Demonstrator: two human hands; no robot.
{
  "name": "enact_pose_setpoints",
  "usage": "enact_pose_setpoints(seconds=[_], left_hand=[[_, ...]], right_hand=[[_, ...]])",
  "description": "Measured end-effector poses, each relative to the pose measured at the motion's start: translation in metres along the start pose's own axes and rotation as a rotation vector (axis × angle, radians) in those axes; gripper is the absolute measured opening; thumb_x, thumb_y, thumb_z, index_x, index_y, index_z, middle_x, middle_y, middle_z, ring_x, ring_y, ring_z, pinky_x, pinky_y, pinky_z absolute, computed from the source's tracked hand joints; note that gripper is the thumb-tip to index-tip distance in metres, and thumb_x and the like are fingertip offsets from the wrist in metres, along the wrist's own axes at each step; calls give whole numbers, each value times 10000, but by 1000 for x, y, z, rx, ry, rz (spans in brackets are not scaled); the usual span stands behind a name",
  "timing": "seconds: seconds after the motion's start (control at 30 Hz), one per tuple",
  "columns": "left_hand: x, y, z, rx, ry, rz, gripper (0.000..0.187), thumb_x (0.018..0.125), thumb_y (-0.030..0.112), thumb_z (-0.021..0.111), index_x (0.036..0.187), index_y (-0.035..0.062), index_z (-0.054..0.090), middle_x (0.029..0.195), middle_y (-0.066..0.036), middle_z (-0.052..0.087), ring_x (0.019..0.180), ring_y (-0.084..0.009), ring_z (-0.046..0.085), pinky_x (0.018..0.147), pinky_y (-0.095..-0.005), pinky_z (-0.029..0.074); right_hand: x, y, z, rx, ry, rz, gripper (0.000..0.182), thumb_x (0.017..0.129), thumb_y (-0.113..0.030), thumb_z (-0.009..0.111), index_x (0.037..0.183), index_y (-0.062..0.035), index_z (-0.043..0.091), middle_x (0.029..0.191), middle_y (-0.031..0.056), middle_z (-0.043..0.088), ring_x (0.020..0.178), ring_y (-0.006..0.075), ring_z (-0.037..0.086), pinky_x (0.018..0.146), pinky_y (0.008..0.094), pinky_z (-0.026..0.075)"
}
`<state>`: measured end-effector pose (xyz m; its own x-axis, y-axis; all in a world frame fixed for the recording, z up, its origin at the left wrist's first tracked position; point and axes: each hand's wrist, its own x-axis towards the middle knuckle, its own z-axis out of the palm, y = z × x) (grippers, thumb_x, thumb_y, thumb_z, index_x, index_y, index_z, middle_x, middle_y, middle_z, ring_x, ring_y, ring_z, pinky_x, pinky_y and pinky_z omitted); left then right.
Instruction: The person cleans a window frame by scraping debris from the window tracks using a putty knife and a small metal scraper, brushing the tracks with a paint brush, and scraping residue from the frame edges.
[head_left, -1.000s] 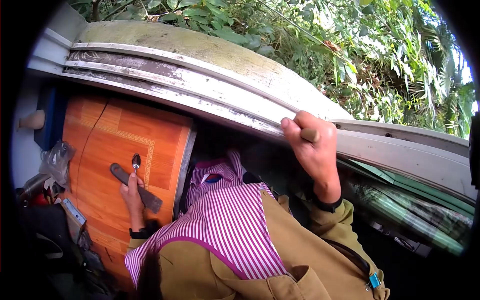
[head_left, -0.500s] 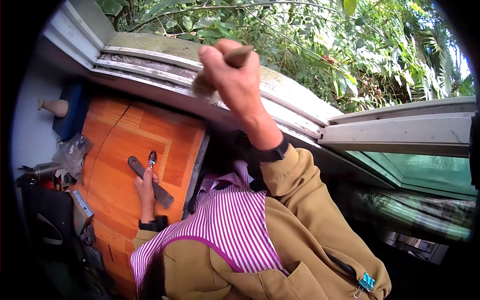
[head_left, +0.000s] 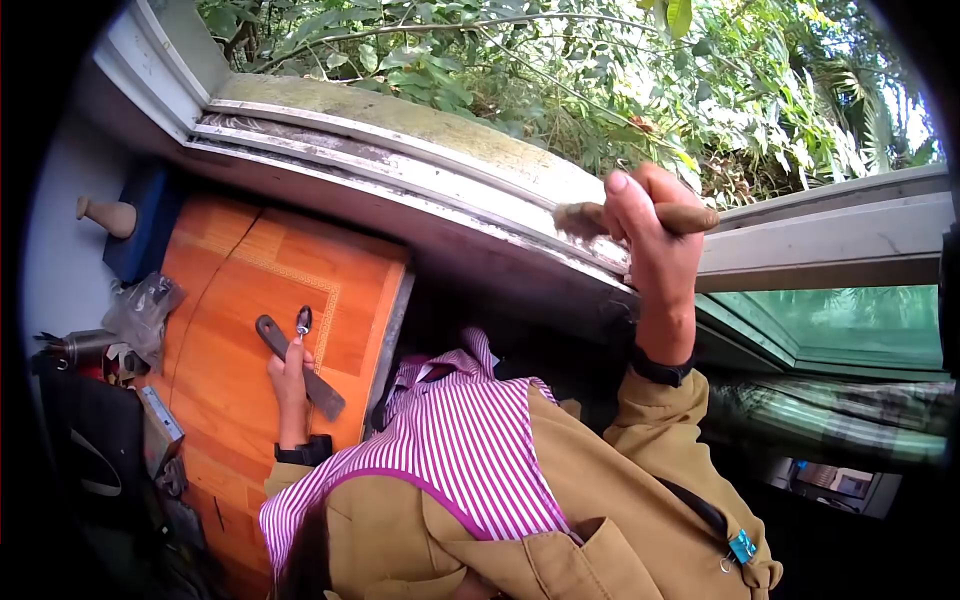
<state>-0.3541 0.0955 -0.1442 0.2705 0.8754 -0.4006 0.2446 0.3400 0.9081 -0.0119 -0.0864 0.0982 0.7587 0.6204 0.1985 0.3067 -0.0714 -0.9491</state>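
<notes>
My right hand (head_left: 660,250) is closed around the wooden handle of a brush (head_left: 576,219), its bristles pointing left. Those bristles overlap the right part of the window track (head_left: 440,185), whose white rails carry dark grime. Over the orange wooden tabletop (head_left: 230,290), my left hand (head_left: 290,388) grips a small metal spoon (head_left: 304,322), bowl upward. A putty knife (head_left: 323,395) lies at the same hand, its dark handle to the upper left and its flat blade to the lower right. The left fingers partly hide the middle of the knife.
An open window sash (head_left: 820,240) juts in at the right, with leafy plants outside. Along the table's left side are a plastic bag (head_left: 148,310), a metal flask (head_left: 88,346) and a dark bag (head_left: 95,440). A blue box (head_left: 140,245) stands by the wall.
My right hand has moved with the brush to the right and down along the window track, and the brush has turned so its bristles point left. My left hand stays in place.
</notes>
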Motion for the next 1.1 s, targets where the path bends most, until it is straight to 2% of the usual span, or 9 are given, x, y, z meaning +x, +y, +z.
enact_pose_setpoints(seconds=[0.13,0.3,0.4,0.43,0.53,0.67,0.73,0.8,1.1], left_hand=[[4,-2,-2,31,-25,-12,333,895,261,558,648,39,537,593,-8,514,536,-88,471,521,-236,363],[5,1,-3,65,-38,-59,330,901,248,552,645,40,532,587,-6,507,533,-87,470,513,-238,359],[3,5,-2,75,-44,-61,332,904,244,550,646,37,527,588,-6,504,535,-87,469,511,-237,356],[3,5,-2,79,-51,-53,334,905,245,551,646,34,524,589,-6,503,536,-87,468,510,-237,355],[1,3,3,89,9,-2,356,901,270,542,623,49,517,567,-6,491,489,-82,447,459,-232,332],[4,0,2,89,-11,38,361,895,286,551,624,51,517,566,-8,490,474,-84,442,450,-243,334],[6,-10,-4,-4,-43,-71,351,888,274,575,640,30,532,568,-5,508,505,-89,471,477,-247,355],[7,-10,-5,134,-24,-22,366,864,304,601,627,32,541,558,-1,521,489,-89,485,454,-253,359],[2,-1,4,7,-33,62,431,820,393,588,660,-6,557,595,-50,545,555,-136,526,537,-302,419]], right_hand=[[-14,16,-19,-383,-68,-28,342,834,-107,642,591,-11,421,509,6,330,513,54,293,435,258,265],[-8,44,-4,-727,-159,17,291,799,-207,644,614,-23,515,533,175,492,492,369,471,478,404,403],[-4,55,29,-690,-117,-29,289,791,-211,667,609,-43,519,518,162,484,468,348,479,458,393,395],[-2,58,38,-701,-80,-104,260,797,-147,668,626,-14,524,484,128,423,426,214,382,444,340,358],[0,57,60,-684,-47,-160,269,795,-151,671,622,-18,514,487,142,422,423,242,382,443,344,359],[18,53,99,-485,-51,-176,285,792,-162,681,621,-17,507,488,96,402,452,138,432,450,316,366],[32,53,120,-312,-61,-136,266,797,-183,663,635,-25,524,539,166,467,461,304,486,468,370,396],[43,56,139,119,-68,11,277,855,-184,621,650,-22,528,515,15,425,487,83,421,456,278,340],[33,26,141,440,85,-205,216,889,-207,620,766,-42,554,663,1,518,556,82,452,500,224,384]])
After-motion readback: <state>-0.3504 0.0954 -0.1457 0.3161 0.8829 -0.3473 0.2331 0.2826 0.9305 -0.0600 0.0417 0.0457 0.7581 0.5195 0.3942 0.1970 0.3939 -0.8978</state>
